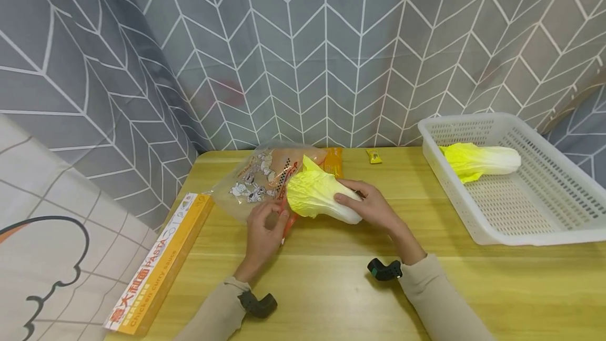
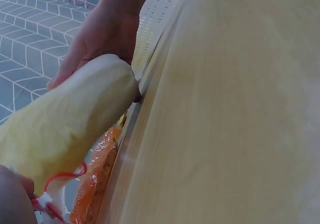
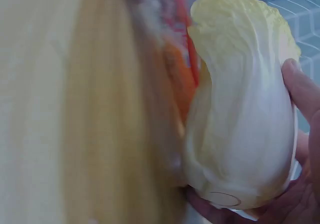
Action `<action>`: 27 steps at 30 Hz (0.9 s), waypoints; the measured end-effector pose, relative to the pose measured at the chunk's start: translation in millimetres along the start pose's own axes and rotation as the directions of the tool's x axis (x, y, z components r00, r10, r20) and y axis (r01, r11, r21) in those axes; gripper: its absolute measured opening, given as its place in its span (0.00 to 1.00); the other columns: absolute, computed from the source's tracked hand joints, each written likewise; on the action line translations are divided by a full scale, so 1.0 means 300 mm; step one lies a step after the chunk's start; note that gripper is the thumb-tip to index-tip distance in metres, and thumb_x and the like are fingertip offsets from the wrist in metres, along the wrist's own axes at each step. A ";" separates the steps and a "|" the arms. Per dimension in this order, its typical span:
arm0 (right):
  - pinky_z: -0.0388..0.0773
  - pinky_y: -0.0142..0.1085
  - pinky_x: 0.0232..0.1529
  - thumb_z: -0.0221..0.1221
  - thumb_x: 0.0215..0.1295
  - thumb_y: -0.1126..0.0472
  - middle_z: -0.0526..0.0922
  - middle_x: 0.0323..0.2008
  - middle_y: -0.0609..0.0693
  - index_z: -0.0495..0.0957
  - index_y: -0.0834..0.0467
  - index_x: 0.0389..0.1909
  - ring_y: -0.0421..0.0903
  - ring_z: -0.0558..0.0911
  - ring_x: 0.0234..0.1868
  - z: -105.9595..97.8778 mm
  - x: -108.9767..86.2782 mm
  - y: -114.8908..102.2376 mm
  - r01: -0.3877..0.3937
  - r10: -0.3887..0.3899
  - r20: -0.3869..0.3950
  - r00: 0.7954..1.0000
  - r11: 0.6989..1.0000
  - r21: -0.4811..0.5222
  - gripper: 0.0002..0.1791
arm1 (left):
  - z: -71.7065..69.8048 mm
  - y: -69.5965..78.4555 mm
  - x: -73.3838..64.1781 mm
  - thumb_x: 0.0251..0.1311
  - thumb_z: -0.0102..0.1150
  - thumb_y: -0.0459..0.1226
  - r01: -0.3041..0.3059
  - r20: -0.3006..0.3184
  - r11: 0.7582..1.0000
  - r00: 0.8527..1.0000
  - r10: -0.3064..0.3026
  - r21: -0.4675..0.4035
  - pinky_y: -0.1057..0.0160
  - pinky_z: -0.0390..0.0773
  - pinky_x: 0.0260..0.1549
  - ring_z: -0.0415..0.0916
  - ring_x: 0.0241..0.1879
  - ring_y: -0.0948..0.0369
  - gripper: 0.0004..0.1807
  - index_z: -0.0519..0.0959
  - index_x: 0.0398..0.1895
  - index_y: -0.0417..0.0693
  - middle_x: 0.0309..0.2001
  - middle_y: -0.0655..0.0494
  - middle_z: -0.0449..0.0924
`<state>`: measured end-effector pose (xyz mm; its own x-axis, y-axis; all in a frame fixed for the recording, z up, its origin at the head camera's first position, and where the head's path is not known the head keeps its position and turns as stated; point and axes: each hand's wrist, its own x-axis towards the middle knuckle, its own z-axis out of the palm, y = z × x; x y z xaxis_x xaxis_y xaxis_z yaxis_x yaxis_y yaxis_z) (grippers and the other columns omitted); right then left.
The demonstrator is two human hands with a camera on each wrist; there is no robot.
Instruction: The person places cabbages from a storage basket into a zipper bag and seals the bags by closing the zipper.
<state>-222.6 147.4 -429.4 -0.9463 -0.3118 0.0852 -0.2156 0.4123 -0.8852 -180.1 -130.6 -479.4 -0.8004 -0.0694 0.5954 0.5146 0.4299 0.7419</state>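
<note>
My right hand [image 1: 371,204] grips a napa cabbage [image 1: 318,193] by its white base, thumb on top. The cabbage tilts, its yellow leafy end pointing left over a clear printed plastic bag [image 1: 248,180]. My left hand [image 1: 265,233] pinches the bag's red-trimmed edge beside the leaves. In the left wrist view, a red drawstring [image 2: 65,175] shows by the left fingers, below the cabbage. The right wrist view shows the cabbage [image 3: 245,109] upright in the frame, fingers [image 3: 300,86] around its side and base. Whether the leaf tips are within the bag's mouth, I cannot tell.
A white plastic basket [image 1: 445,196] stands on the right with another napa cabbage [image 1: 494,160] in it. Along the left table edge lies a pasta box [image 1: 158,267]. An orange packet [image 1: 334,160] and a small yellow packet [image 1: 373,156] lie near the back edge, before the curtain.
</note>
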 end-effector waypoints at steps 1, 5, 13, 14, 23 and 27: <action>0.73 0.43 0.59 0.66 0.67 0.49 0.80 0.63 0.54 0.77 0.49 0.67 0.52 0.78 0.60 0.010 -0.001 -0.001 0.010 -0.011 -0.014 1.000 0.999 -0.032 0.28 | 0.000 0.000 -0.002 0.59 0.66 0.30 0.010 -0.004 1.000 1.000 -0.010 0.000 0.41 0.68 0.62 0.80 0.55 0.44 0.03 0.81 0.30 0.43 0.47 0.46 0.88; 0.72 0.41 0.49 0.71 0.61 0.47 0.80 0.52 0.52 0.79 0.45 0.65 0.49 0.76 0.50 0.036 -0.005 -0.002 0.065 -0.070 -0.038 0.997 0.991 -0.118 0.30 | 0.001 0.008 -0.006 0.60 0.63 0.27 0.066 -0.026 0.997 0.997 -0.067 -0.040 0.46 0.68 0.65 0.79 0.58 0.44 0.02 0.80 0.31 0.40 0.48 0.44 0.86; 0.71 0.39 0.48 0.77 0.52 0.47 0.74 0.45 0.49 0.82 0.46 0.62 0.44 0.72 0.46 0.046 -0.014 -0.003 0.217 -0.234 -0.029 0.972 0.936 -0.277 0.33 | -0.001 0.029 -0.009 0.67 0.60 0.29 0.163 -0.097 0.982 0.980 -0.172 -0.097 0.59 0.68 0.65 0.77 0.59 0.48 0.03 0.77 0.36 0.36 0.52 0.42 0.83; 0.71 0.39 0.48 0.77 0.52 0.47 0.74 0.45 0.49 0.82 0.45 0.61 0.44 0.72 0.46 0.046 -0.015 -0.007 0.229 -0.245 -0.021 0.969 0.929 -0.292 0.33 | -0.002 0.028 -0.010 0.67 0.60 0.29 0.168 -0.101 0.981 0.979 -0.178 -0.099 0.58 0.68 0.66 0.76 0.59 0.49 0.03 0.77 0.36 0.37 0.52 0.42 0.83; 0.66 0.40 0.49 0.79 0.49 0.50 0.75 0.44 0.51 0.83 0.44 0.60 0.47 0.71 0.48 0.045 -0.018 -0.037 0.330 -0.338 0.052 0.940 0.856 -0.398 0.33 | -0.004 0.035 -0.007 0.69 0.55 0.26 0.066 -0.169 0.993 0.982 -0.083 -0.101 0.67 0.67 0.65 0.77 0.57 0.49 0.02 0.77 0.38 0.34 0.50 0.38 0.82; 0.66 0.42 0.51 0.78 0.51 0.49 0.76 0.46 0.51 0.83 0.44 0.60 0.47 0.71 0.50 0.044 -0.016 -0.035 0.319 -0.322 0.059 0.945 0.861 -0.396 0.32 | -0.010 0.039 -0.007 0.68 0.54 0.24 0.022 -0.175 0.995 0.984 -0.038 -0.096 0.73 0.65 0.66 0.76 0.60 0.49 0.02 0.76 0.40 0.32 0.52 0.37 0.81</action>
<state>-212.5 133.3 -426.7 -0.8102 -0.4784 0.3387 -0.5827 0.5948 -0.5538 -171.4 -128.1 -471.1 -0.7534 -0.2420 0.6114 0.5243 0.3401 0.7807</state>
